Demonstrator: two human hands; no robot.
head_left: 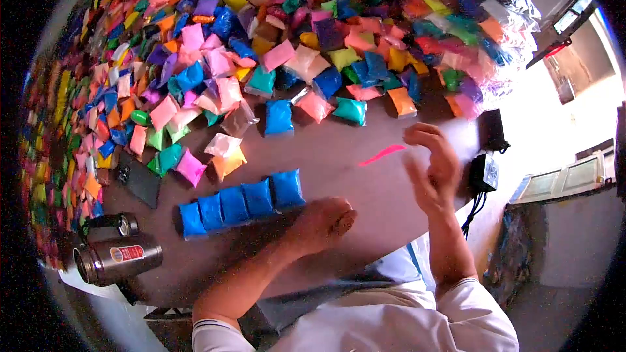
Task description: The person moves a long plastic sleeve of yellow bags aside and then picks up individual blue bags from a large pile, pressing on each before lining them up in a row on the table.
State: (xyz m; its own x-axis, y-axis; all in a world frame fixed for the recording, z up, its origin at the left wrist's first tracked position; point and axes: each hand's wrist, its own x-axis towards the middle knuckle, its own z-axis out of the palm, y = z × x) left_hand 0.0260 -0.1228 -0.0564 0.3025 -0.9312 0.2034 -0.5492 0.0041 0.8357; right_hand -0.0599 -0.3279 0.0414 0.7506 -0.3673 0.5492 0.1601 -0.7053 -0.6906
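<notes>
Five or so small packets would be too exact, so several blue packets point(242, 204) lie side by side in a slanting row on the brown table. Just right of that row is my left hand point(326, 221), its fingers curled in; what they hold, if anything, is hidden. My right hand point(433, 166) is over the right part of the table, thumb and bent fingers apart, slightly blurred. Left of its fingers shows a thin bright pink strip point(383, 154). One more blue packet point(280, 118) sits at the near edge of the big pile.
A huge pile of coloured packets point(280, 55) covers the far and left table point(365, 189). At left lie a steel flask point(140, 252), a black flat piece point(138, 179) and a dark cylindrical item point(127, 224). Black boxes point(484, 173) with cables stand at the right edge.
</notes>
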